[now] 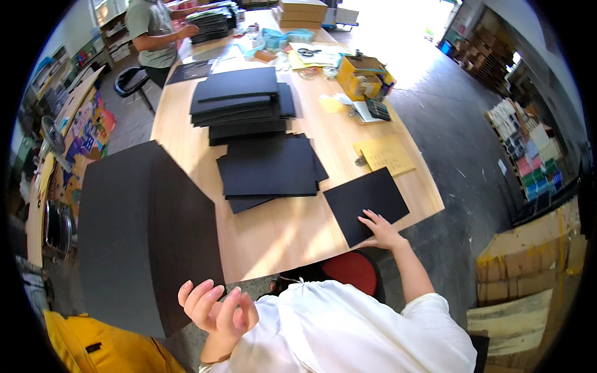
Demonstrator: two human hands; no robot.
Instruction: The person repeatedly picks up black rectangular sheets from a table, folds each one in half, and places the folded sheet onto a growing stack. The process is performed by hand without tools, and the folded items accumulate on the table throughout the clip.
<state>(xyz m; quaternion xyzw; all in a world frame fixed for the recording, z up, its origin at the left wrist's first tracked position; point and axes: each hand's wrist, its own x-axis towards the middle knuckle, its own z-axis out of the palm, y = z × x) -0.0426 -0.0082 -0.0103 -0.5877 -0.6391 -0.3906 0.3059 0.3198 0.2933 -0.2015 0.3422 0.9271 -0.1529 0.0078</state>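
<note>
My right hand (381,230) rests on a single black sheet (367,199) at the near right corner of the wooden table, its fingers spread over the surface. Palm up, my left hand (217,309) is raised in front of my body with fingers loosely bent and apart, nothing visible in it. Beside it on the left stands a large, tall black block (121,230); whether it is a stack or one piece, I cannot tell. A loose pile of black sheets (270,165) lies mid-table, slightly fanned. Behind that, a higher stack of black sheets (236,87) sits unevenly.
Along the table's right side are a yellow note sheet (387,154), a calculator (377,109) and a yellow box (364,76). A person (152,34) handles black items at the far left. A red stool seat (351,273) is under the near edge; cardboard (528,255) stands right.
</note>
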